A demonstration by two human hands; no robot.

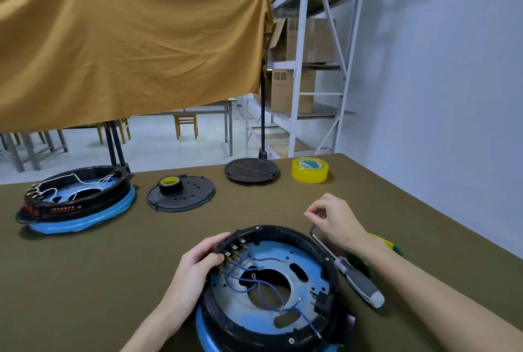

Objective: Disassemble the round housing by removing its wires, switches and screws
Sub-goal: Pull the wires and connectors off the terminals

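The round black plastic housing with a blue metal plate inside [271,286] lies open side up on the olive-green cloth-covered table [113,281], at the near edge of the view. The left hand [198,259] grips its left rim, fingers curled over the black wall right at the row of brass-terminal switches [232,252], from which thin blue wires [254,281] loop across the plate. The right hand [335,217] hovers just beyond the housing's right rim, clear of it, thumb and forefinger pressed together in a pinch; what they pinch is too small to tell. A grey-and-black handled screwdriver [353,275] lies on the table just beside the housing's right side, under the right wrist. Farther back left sits a second black-and-blue round housing with white wires [76,198].
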